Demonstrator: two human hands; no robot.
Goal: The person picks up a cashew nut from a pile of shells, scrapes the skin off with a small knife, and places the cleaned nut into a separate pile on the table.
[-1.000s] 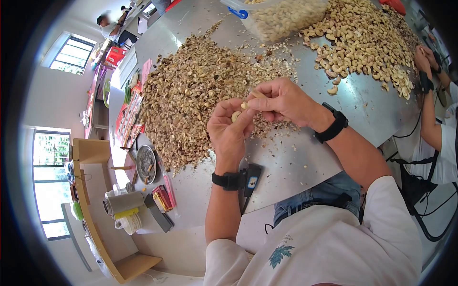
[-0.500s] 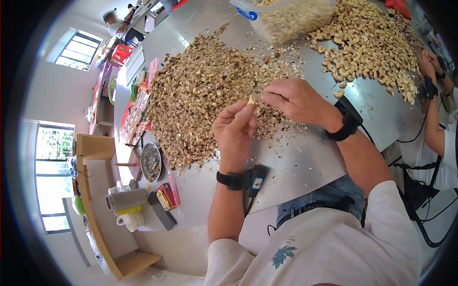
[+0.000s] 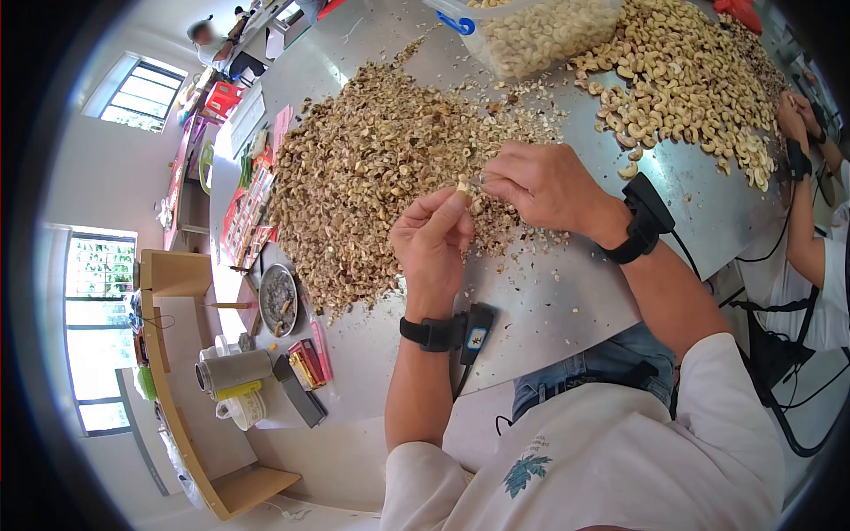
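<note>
My left hand [image 3: 434,234] is closed in a pinch on a small pale cashew piece [image 3: 462,185], held up between thumb and forefinger. Just to its right, my right hand [image 3: 544,188] is also pinched, its fingertips slightly apart from the piece; whatever they grip is too small to make out. Both hands are over the near right side of a big heap of broken cashew bits [image 3: 372,168], brownish with darker skins. Black straps with small boxes sit on both wrists.
A clear plastic tub of cashews [image 3: 549,40] and a pile of whole cashews [image 3: 682,80] stand farther right on the metal table [image 3: 531,310]. A metal ashtray bowl [image 3: 278,296] lies left. Another person's hands [image 3: 797,119] are at the right edge.
The right hand has shifted slightly left and up, and the cashew piece looks turned a little in the left fingertips. The view has moved slightly; otherwise little differs.
</note>
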